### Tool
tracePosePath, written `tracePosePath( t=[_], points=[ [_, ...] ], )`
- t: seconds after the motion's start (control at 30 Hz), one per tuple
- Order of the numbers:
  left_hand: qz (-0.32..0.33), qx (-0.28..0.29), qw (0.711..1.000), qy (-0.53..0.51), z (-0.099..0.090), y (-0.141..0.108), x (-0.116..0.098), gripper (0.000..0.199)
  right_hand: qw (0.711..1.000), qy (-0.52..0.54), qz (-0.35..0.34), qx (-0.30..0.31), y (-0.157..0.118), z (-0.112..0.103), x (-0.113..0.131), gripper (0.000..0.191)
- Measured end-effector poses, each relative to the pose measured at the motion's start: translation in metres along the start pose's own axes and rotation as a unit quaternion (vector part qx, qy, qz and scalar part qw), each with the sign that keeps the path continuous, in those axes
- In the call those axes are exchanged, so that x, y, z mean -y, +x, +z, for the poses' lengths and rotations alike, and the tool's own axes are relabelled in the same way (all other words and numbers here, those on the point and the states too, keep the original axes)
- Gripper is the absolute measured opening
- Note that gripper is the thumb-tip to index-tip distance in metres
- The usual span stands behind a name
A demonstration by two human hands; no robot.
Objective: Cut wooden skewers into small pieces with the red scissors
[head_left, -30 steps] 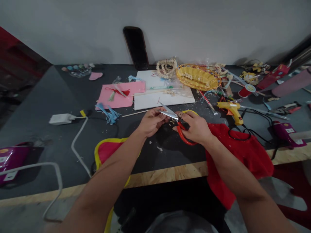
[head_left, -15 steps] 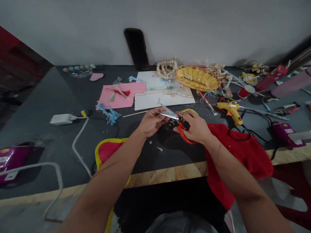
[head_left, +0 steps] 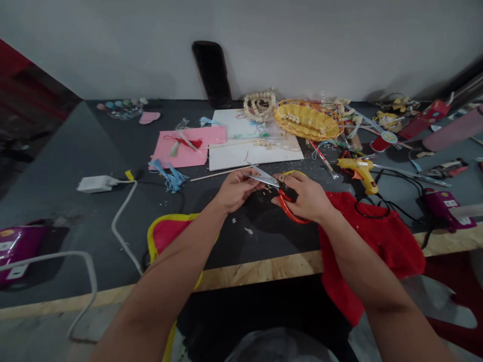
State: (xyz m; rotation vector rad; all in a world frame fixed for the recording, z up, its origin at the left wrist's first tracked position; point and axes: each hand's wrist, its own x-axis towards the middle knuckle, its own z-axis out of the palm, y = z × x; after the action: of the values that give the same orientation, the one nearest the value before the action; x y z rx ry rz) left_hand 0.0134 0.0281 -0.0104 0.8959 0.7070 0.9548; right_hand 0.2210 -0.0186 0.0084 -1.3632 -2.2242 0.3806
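Red-handled scissors are gripped in my right hand, their blades pointing left and slightly parted. The blade tips reach over the fingers of my left hand, which are pinched together on something too small to make out. Small pale bits lie on the dark table below and between the hands. Just beyond the hands, a thin wooden stick lies near a white board, which has a short red thread on it.
Behind are a yellow wicker basket, a bead bundle and a leaning phone. Pink paper and blue tassels lie left. A yellow glue gun and red cloth are right, a white charger far left.
My right hand and the scissors have shifted slightly to the right. My left hand stays almost in place, still pinched.
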Motion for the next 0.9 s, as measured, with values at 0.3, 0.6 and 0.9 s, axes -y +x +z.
tracePosePath(
  t=[0.3, 0.6, 0.9],
  points=[
    [0.056, -0.051, 0.992, 0.101, 0.0, 0.0, 0.0, 0.028, 0.993, 0.036, 0.063, -0.092, 0.003, 0.005, -0.006, 0.049],
    [0.185, 0.004, 0.83, 0.526, -0.003, 0.003, 0.003, 0.013, 0.973, 0.077, 0.093, -0.198, 0.005, 0.004, -0.012, 0.05],
    [0.187, -0.003, 0.824, 0.535, -0.009, 0.005, 0.005, 0.028, 0.972, 0.084, 0.094, -0.2, 0.006, 0.007, -0.016, 0.048]
  ],
)
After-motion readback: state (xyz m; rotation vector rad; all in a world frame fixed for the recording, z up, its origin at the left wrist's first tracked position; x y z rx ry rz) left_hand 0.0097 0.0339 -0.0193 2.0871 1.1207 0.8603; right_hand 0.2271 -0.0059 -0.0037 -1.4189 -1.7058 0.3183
